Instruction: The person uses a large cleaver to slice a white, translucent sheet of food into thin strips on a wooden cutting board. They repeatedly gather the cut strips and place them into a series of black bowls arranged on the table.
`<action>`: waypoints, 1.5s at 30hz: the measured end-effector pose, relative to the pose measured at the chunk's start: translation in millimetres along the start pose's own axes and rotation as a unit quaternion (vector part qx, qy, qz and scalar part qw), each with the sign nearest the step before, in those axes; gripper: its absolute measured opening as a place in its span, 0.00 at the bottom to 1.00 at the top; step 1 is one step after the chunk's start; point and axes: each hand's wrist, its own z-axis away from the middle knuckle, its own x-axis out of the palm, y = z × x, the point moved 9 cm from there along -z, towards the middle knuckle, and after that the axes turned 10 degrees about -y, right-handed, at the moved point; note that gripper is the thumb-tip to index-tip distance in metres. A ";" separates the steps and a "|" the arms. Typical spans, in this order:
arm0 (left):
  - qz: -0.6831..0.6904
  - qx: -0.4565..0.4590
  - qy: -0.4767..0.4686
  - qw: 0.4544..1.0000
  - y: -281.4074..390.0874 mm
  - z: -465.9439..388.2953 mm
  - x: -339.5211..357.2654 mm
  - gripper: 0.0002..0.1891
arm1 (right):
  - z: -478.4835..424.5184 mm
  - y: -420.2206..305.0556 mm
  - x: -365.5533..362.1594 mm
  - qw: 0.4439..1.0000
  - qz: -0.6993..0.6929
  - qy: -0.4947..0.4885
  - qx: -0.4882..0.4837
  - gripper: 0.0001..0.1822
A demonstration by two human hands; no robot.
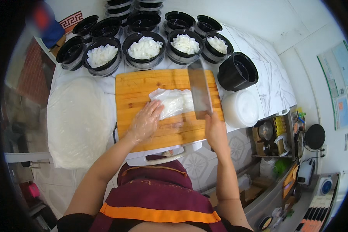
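My left hand (146,120), in a clear plastic glove, lies over the left end of a folded stack of soft white sheets (174,100), holding it down on a wooden cutting board (133,87). In my right hand (216,132) is the handle of a cleaver (200,90), which looks bare of any glove. The broad blade stands at the stack's right end, pointing away from me. From this angle I cannot tell whether its edge touches the board.
Black bowls on clear lids line the back; several hold white strips (145,47). Left of the board lies a large plastic-wrapped white mass (78,121). To the right stand stacked black bowls (237,72) and a stack of translucent white lids (240,108). A metal shelf (272,156) is lower right.
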 end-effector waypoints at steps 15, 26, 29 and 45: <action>0.007 0.006 0.019 1.000 -6.1 3.1 3.1 0.18 | 1.4 7.3 53.2 0.998 0.041 -0.030 -0.027 0.09; -0.021 0.011 0.013 1.000 -4.8 3.5 1.8 0.19 | 9.8 -19.7 64.4 0.993 0.101 -0.055 -0.029 0.10; -0.003 -0.005 0.021 1.000 -5.8 4.0 2.0 0.19 | 22.0 -25.9 44.9 0.995 0.078 -0.046 -0.032 0.11; 0.135 -0.060 0.119 0.982 -24.4 11.7 -17.9 0.09 | 5.4 -51.7 74.4 0.995 0.057 -0.058 -0.058 0.11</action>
